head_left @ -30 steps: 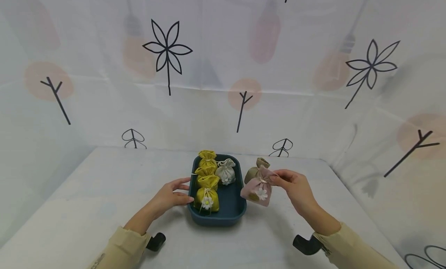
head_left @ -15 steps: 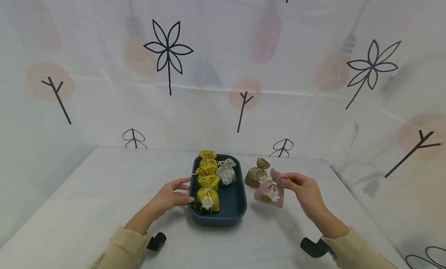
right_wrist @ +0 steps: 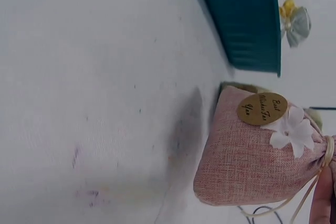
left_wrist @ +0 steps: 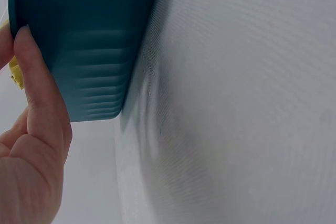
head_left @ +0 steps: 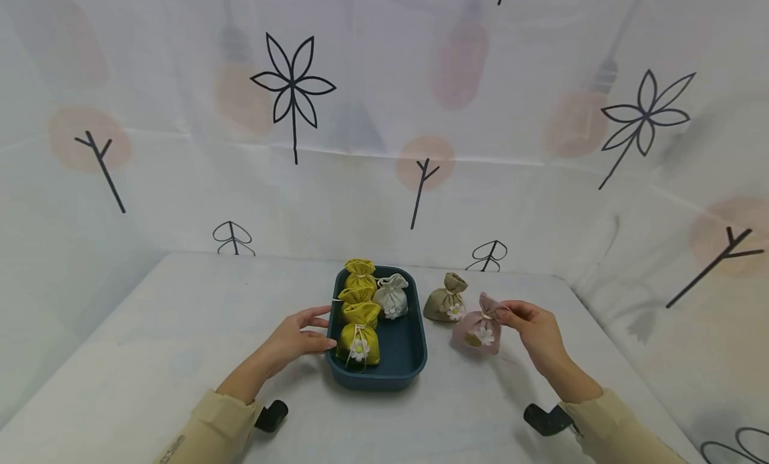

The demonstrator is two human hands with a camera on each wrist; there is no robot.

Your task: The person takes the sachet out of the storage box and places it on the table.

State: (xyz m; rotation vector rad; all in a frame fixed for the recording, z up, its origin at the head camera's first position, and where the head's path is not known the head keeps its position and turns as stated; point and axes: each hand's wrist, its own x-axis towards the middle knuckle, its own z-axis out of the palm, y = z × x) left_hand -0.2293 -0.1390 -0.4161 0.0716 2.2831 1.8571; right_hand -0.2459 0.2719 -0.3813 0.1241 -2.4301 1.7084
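My right hand pinches the gathered neck of a pink drawstring pouch, just right of the bin. In the right wrist view the pouch shows a white flower and an oval gold tag, with a shadow beside it. My left hand touches the left side of a dark teal bin, fingers extended. The left wrist view has the thumb at the rim of that bin. Several yellow pouches fill the bin's left side, and a white pouch lies at its back right.
An olive-brown pouch with a white flower stands on the white table, right of the bin and behind the pink pouch. A patterned white cloth backdrop rises behind the table. Black wrist mounts jut from both sleeves.
My right hand has carried the pink pouch rightward, away from the bin, and slightly lower. The olive-brown pouch behind it is now mostly uncovered. My left hand stays at the bin.
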